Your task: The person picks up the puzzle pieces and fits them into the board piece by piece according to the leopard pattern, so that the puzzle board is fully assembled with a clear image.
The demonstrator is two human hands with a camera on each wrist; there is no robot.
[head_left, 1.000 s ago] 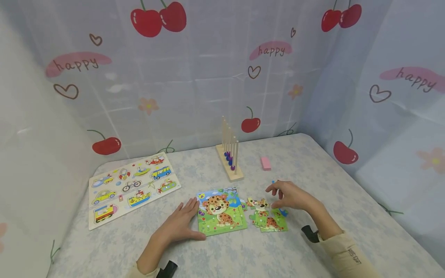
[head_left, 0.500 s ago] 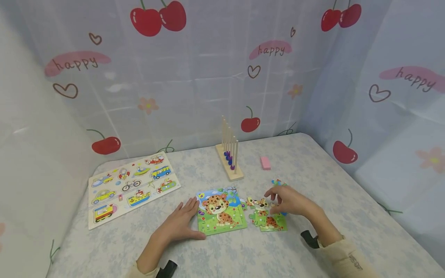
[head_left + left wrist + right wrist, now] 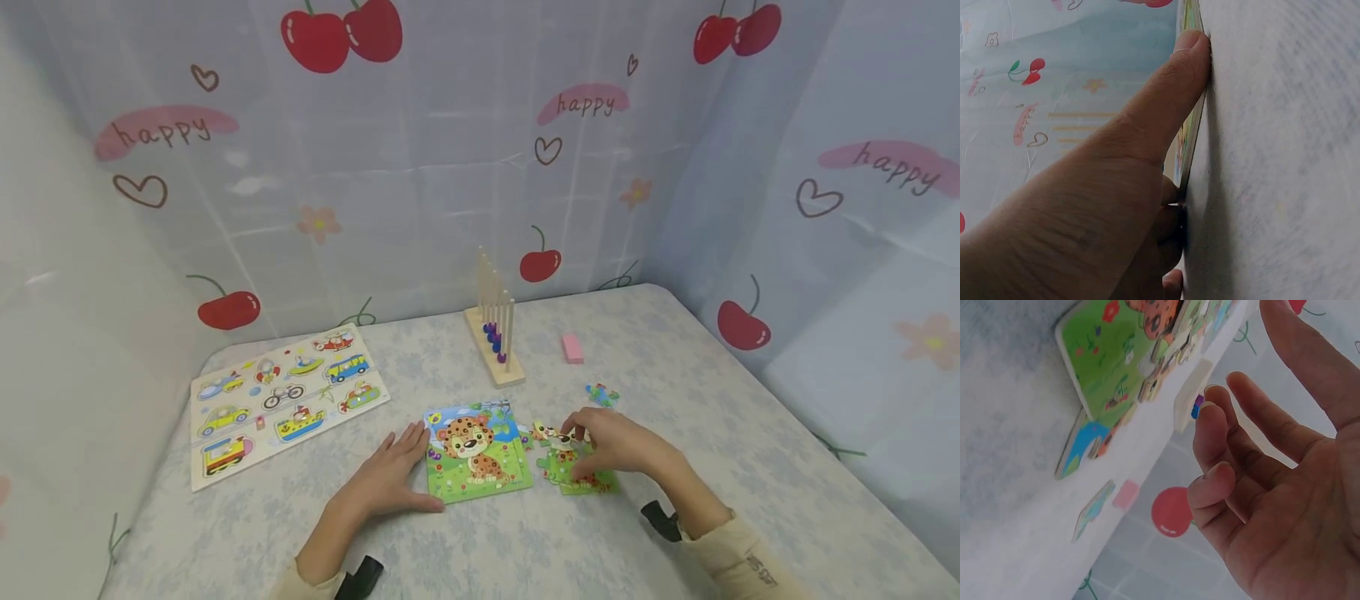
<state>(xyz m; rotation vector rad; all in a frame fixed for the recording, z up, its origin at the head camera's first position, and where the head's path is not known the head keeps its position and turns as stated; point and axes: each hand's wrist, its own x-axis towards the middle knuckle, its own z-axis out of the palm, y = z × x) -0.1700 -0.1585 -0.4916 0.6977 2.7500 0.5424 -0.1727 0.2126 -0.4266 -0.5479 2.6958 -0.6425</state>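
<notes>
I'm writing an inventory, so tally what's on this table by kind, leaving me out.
Picture boards: 2, the vehicle board and leopard board
Peg stand: 1
Pink block: 1
Total: 4, plus loose puzzle pieces, overlapping and partly covered by your right hand, so uncounted.

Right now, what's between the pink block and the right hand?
One puzzle piece, mostly blue, lies between the pink block and the right hand in the head view.

In the head view, the right hand (image 3: 626,442), at four o'clock, partly hides the loose puzzle pieces (image 3: 557,468); the lettering (image 3: 762,572) on the right sleeve (image 3: 722,546) is blurred.
</notes>
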